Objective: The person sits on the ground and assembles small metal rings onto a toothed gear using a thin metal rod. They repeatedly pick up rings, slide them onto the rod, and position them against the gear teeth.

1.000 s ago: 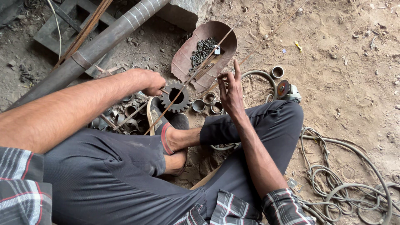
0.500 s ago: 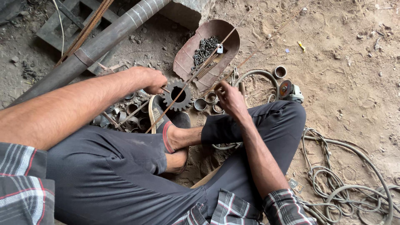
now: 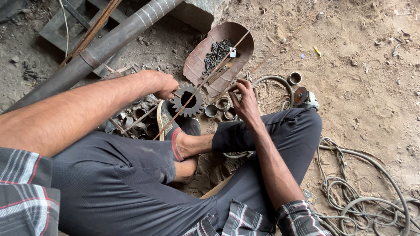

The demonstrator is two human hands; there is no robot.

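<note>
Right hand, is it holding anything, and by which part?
The right hand pinches the thin rusty rod partway along its length, above the metal rings. The grip's exact contact is hard to see.

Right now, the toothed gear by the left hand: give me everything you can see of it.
The gear is a dark, rusty metal spur wheel with blunt teeth all round and a large round bore. It lies flat on the dirt, just right of the left hand, whose fingers sit at its edge; actual contact cannot be told. A thin rusty rod crosses over it diagonally. Short metal rings lie to its right.
</note>
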